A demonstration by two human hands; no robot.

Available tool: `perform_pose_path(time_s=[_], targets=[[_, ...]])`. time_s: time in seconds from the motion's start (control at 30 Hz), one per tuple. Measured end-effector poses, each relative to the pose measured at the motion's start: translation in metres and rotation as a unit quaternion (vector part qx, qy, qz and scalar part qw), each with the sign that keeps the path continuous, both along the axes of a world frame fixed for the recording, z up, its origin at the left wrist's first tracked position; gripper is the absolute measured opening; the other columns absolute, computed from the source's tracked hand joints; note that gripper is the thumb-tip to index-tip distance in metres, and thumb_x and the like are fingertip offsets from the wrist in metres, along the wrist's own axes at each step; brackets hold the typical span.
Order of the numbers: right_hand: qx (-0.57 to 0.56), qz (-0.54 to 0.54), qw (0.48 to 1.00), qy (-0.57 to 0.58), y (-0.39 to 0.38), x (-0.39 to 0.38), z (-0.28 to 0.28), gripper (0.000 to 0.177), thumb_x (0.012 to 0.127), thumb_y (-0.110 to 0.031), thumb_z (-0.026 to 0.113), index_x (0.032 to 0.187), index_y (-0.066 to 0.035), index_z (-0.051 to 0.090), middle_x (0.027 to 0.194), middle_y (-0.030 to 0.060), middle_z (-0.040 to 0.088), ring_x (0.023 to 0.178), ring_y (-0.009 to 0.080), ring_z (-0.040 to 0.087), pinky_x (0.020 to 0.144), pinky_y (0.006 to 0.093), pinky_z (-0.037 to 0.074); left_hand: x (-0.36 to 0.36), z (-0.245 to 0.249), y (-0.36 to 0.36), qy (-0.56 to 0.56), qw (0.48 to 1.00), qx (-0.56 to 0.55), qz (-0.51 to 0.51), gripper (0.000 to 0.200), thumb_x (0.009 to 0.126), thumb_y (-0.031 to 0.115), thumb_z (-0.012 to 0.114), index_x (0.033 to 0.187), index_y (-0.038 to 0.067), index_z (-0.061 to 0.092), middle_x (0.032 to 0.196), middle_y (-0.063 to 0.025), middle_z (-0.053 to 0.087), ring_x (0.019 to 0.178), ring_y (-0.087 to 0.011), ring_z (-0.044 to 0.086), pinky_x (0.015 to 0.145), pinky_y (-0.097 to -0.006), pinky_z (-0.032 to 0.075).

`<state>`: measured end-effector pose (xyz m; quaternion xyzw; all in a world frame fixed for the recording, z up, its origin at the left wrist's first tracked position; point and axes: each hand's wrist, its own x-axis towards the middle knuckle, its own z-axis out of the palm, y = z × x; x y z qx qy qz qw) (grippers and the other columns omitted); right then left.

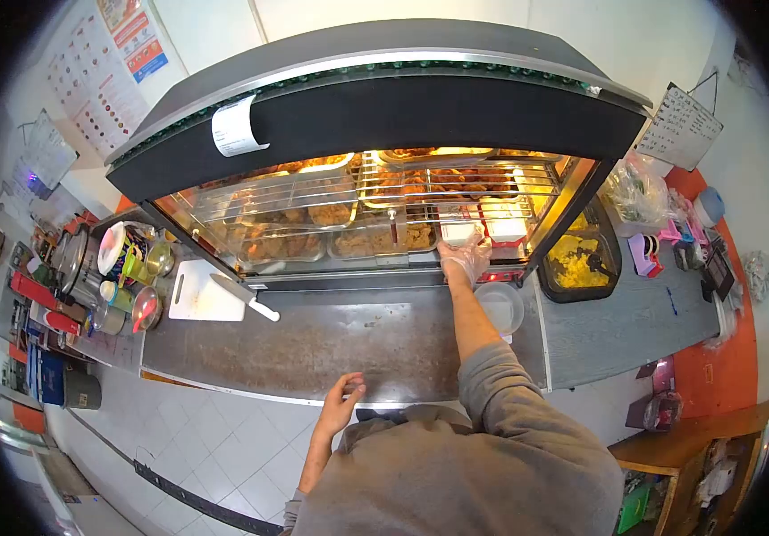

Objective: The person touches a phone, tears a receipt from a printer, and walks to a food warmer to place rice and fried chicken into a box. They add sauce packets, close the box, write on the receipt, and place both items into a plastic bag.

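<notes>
My right hand [466,259], in a clear plastic glove, reaches into the front of a lit food warmer [348,103]. Its fingers are closed at the near end of a white box [458,230] on the lower level. A second white box [505,230] stands just to the right of it. My left hand [343,399] is bare and hangs by the counter's front edge, fingers loosely curled and apart, with nothing in it. Nearest to my right wrist on the counter is a round clear plastic container [499,306].
Trays of cooked food [384,239] and a wire rack [313,201] fill the warmer. To the left lie a white cutting board [203,293] and a knife [246,297], beside several jars and pots. A black tray of yellow food [578,263] stands right.
</notes>
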<state>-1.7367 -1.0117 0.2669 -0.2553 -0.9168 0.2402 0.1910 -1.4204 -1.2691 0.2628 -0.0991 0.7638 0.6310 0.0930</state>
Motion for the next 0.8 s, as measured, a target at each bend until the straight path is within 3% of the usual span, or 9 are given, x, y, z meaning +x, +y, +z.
perform_pose_path(time_s=[0.23,0.3,0.5,0.57,0.63,0.67,0.7,0.77,0.8], targets=[[0.038,-0.025,0.998,0.041,-0.001,0.006,0.009,0.080,0.061,-0.047,0.076,0.124,-0.007,0.048,0.121,0.0169,0.048,0.115,0.0359,0.047,0.102,0.0435,0.039,-0.009,-0.003,-0.004,0.011,0.999,-0.017,-0.049,0.038,0.092,0.024,0.065,0.125,0.006,0.057,0.116,-0.0092,0.064,0.100,-0.0177,0.059,0.085,-0.0318,0.047],[0.044,-0.001,0.990,0.136,0.007,0.008,0.006,0.074,0.056,-0.041,0.077,0.116,-0.007,0.051,0.119,0.0166,0.048,0.113,0.0359,0.048,0.098,0.0457,0.042,-0.012,-0.006,-0.001,0.016,0.998,-0.005,-0.056,0.038,0.092,0.024,0.065,0.125,0.006,0.057,0.115,-0.0092,0.064,0.100,-0.0175,0.059,0.085,-0.0316,0.047],[-0.007,0.006,0.978,0.210,0.009,0.040,-0.006,0.063,0.052,-0.029,0.079,0.105,-0.008,0.052,0.109,0.0153,0.052,0.104,0.0363,0.053,0.088,0.0482,0.047,-0.035,-0.021,0.017,-0.025,0.989,0.059,-0.133,0.038,0.093,0.024,0.065,0.125,0.005,0.056,0.114,-0.0078,0.063,0.100,-0.0165,0.058,0.086,-0.0312,0.047],[0.037,-0.012,0.963,0.267,0.009,0.041,-0.015,0.056,0.055,-0.026,0.082,0.102,-0.006,0.058,0.109,0.0148,0.052,0.103,0.0311,0.055,0.084,0.0422,0.050,-0.052,-0.022,0.027,-0.045,0.982,0.081,-0.166,0.038,0.093,0.024,0.064,0.125,0.004,0.056,0.114,-0.0071,0.063,0.101,-0.0162,0.058,0.087,-0.0312,0.047],[-0.120,0.013,0.941,0.318,0.013,0.036,-0.031,0.045,0.064,-0.024,0.084,0.098,-0.004,0.063,0.103,0.0132,0.059,0.094,0.0237,0.060,0.078,0.0347,0.051,-0.069,-0.018,0.041,-0.057,0.972,0.108,-0.199,0.038,0.093,0.024,0.064,0.125,0.005,0.056,0.113,-0.0060,0.062,0.101,-0.0156,0.058,0.087,-0.0309,0.046],[-0.340,-0.047,0.899,0.270,0.013,0.028,-0.035,0.035,0.070,-0.020,0.084,0.096,-0.003,0.067,0.093,0.0092,0.066,0.081,0.0183,0.062,0.074,0.0294,0.051,-0.084,-0.036,0.043,-0.045,0.970,0.114,-0.210,0.041,0.093,0.029,0.065,0.126,0.007,0.056,0.113,-0.0050,0.061,0.102,-0.0147,0.056,0.087,-0.0303,0.046],[-0.338,-0.056,0.899,0.273,0.020,0.026,-0.029,0.035,0.070,-0.020,0.084,0.096,-0.003,0.067,0.093,0.0092,0.066,0.081,0.0183,0.062,0.074,0.0294,0.051,-0.099,-0.039,0.048,-0.045,0.968,0.114,-0.219,0.041,0.093,0.029,0.065,0.126,0.007,0.056,0.113,-0.0050,0.061,0.102,-0.0147,0.056,0.087,-0.0303,0.046],[-0.420,-0.047,0.896,0.140,0.030,0.029,-0.004,0.041,0.071,-0.022,0.080,0.106,-0.007,0.064,0.097,0.0110,0.068,0.087,0.0215,0.065,0.080,0.0324,0.051,-0.137,-0.036,0.060,-0.138,0.968,0.126,-0.165,0.050,0.090,0.041,0.066,0.127,0.009,0.055,0.114,-0.0038,0.060,0.106,-0.0153,0.054,0.091,-0.0326,0.045],[-0.458,-0.056,0.873,0.157,0.032,0.028,0.007,0.041,0.070,-0.021,0.081,0.104,-0.007,0.063,0.090,0.0088,0.069,0.083,0.0189,0.064,0.080,0.0321,0.050,-0.158,-0.039,0.069,-0.138,0.966,0.125,-0.178,0.050,0.090,0.041,0.066,0.127,0.009,0.055,0.114,-0.0038,0.060,0.106,-0.0153,0.054,0.091,-0.0326,0.045]])
